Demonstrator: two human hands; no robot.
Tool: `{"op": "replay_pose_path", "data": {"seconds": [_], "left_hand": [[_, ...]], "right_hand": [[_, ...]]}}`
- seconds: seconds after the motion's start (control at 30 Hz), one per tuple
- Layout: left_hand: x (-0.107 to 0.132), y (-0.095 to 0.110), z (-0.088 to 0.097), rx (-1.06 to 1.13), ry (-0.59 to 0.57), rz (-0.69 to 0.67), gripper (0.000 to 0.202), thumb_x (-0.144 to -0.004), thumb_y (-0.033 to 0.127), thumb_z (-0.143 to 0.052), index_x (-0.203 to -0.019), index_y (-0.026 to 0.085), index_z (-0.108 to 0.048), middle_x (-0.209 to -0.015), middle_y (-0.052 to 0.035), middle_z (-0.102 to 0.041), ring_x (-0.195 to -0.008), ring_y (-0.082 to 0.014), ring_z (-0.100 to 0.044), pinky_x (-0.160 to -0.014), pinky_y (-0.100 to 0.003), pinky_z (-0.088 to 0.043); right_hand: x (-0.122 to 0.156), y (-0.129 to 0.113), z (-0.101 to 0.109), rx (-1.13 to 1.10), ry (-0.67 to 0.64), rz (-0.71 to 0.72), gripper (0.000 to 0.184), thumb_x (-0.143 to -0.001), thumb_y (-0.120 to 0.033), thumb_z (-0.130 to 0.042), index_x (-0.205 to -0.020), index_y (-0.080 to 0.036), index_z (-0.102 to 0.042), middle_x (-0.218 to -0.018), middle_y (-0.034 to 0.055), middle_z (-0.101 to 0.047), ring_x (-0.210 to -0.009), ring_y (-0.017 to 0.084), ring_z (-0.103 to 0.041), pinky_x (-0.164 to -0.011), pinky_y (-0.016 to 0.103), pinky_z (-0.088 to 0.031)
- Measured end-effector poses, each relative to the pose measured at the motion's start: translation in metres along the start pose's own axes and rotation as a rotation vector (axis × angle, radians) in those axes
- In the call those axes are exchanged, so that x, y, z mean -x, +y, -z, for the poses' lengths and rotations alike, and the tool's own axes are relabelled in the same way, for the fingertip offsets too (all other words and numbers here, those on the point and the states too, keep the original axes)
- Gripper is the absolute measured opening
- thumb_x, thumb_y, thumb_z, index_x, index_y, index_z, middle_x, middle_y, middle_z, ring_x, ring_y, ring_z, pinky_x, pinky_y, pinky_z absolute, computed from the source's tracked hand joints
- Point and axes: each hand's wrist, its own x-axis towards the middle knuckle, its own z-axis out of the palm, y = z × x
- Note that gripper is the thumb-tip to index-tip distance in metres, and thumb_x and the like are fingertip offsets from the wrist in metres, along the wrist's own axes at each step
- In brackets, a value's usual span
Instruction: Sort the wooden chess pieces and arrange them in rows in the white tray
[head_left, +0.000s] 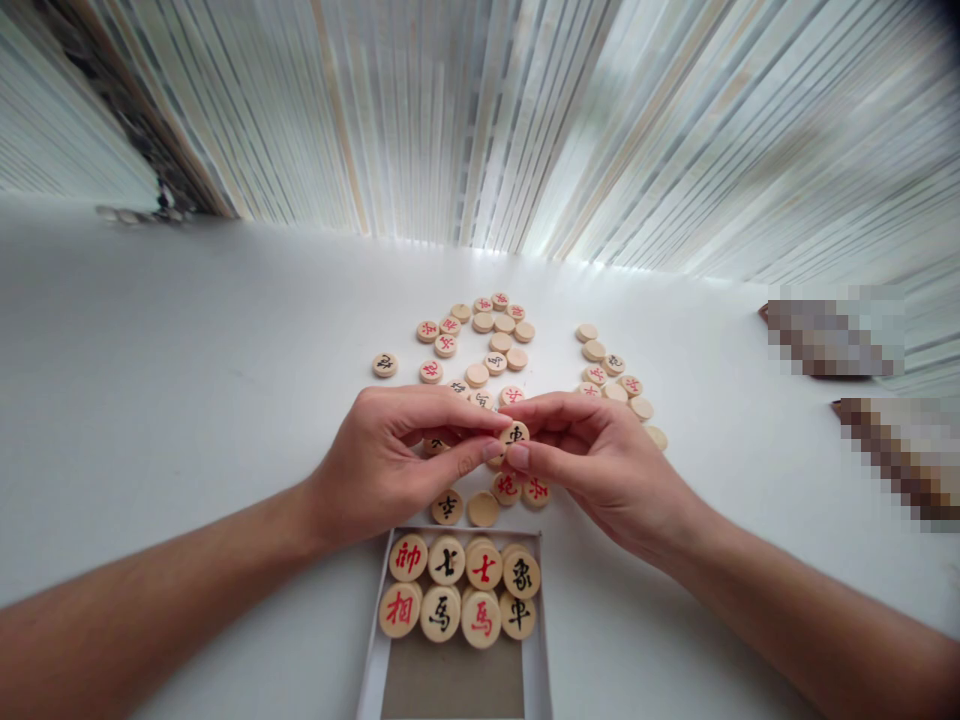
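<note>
My left hand [390, 455] and my right hand [592, 460] meet above the white table [187, 400], both pinching one round wooden chess piece [514, 435] with a black character between thumbs and fingertips. Just below the hands lie a few loose pieces [484, 508]. Nearer to me sits an open shallow box [534, 660] holding two rows of pieces [457, 585] marked in red and black.
Several more wooden pieces [487, 335] are scattered on the table beyond my hands, with another cluster [611, 380] to the right and a lone piece [385, 364] at the left. Striped curtains [525, 120] hang behind the table. Blurred objects [832, 330] lie at the right edge.
</note>
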Motion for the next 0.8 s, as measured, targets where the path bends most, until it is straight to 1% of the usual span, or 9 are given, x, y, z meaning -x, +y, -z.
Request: {"op": "replay_pose_path", "data": {"seconds": [0.13,0.27,0.4,0.5,0.63,0.7,0.8], "left_hand": [[0.000,0.001,0.000,0.008,0.007,0.029,0.018,-0.084,0.009,-0.082,-0.098,0.019,-0.085,-0.089,-0.0034,-0.084,-0.075,-0.0146,-0.078,-0.068,-0.020,-0.065],[0.000,0.002,-0.001,0.036,0.007,0.069,0.015,-0.086,0.011,-0.081,-0.098,0.018,-0.085,-0.089,-0.0044,-0.084,-0.075,-0.0152,-0.078,-0.068,-0.021,-0.066],[0.000,0.001,-0.001,0.046,0.001,0.090,0.013,-0.087,0.014,-0.080,-0.098,0.018,-0.084,-0.089,-0.0050,-0.084,-0.075,-0.0151,-0.078,-0.069,-0.021,-0.066],[0.000,0.000,-0.002,0.084,0.000,0.094,0.015,-0.086,0.013,-0.081,-0.100,0.017,-0.084,-0.091,-0.0058,-0.083,-0.077,-0.0159,-0.078,-0.069,-0.021,-0.066],[0.000,-0.001,-0.003,0.158,-0.007,0.113,0.018,-0.084,0.012,-0.082,-0.102,0.016,-0.083,-0.093,-0.0055,-0.084,-0.079,-0.0159,-0.080,-0.072,-0.021,-0.067],[-0.001,-0.001,-0.003,0.155,-0.006,0.129,0.014,-0.085,0.012,-0.081,-0.099,0.016,-0.083,-0.090,-0.0049,-0.084,-0.077,-0.0154,-0.079,-0.070,-0.021,-0.066],[-0.001,0.000,-0.002,0.127,-0.013,0.164,0.007,-0.088,0.017,-0.080,-0.094,0.016,-0.083,-0.080,-0.0036,-0.082,-0.068,-0.0139,-0.076,-0.061,-0.019,-0.062]], "right_hand": [[0.001,-0.001,0.001,-0.010,0.001,-0.026,0.034,-0.071,-0.019,-0.097,-0.102,-0.024,-0.086,-0.088,0.0042,-0.083,-0.074,0.015,-0.076,-0.067,0.025,-0.062],[0.001,-0.003,0.002,-0.022,0.005,-0.048,0.031,-0.072,-0.020,-0.096,-0.102,-0.025,-0.086,-0.086,0.0044,-0.083,-0.071,0.015,-0.076,-0.065,0.024,-0.061],[0.001,-0.006,0.000,-0.048,-0.008,-0.078,0.032,-0.074,-0.023,-0.096,-0.105,-0.025,-0.087,-0.084,0.0044,-0.083,-0.069,0.015,-0.076,-0.067,0.025,-0.061],[0.001,-0.009,-0.002,-0.042,-0.018,-0.090,0.032,-0.077,-0.026,-0.095,-0.107,-0.025,-0.086,-0.081,0.0042,-0.083,-0.065,0.013,-0.075,-0.064,0.023,-0.060],[0.002,-0.011,-0.003,-0.038,-0.041,-0.095,0.028,-0.081,-0.034,-0.092,-0.106,-0.023,-0.087,-0.076,0.0048,-0.082,-0.063,0.013,-0.075,-0.062,0.021,-0.059],[0.002,-0.011,-0.003,-0.012,-0.046,-0.093,0.026,-0.084,-0.038,-0.090,-0.103,-0.021,-0.087,-0.077,0.0056,-0.082,-0.064,0.014,-0.076,-0.062,0.020,-0.060],[0.000,-0.008,-0.002,0.059,-0.058,-0.071,0.027,-0.088,-0.044,-0.085,-0.097,-0.018,-0.087,-0.077,0.0068,-0.081,-0.065,0.014,-0.077,-0.063,0.021,-0.061]]}}
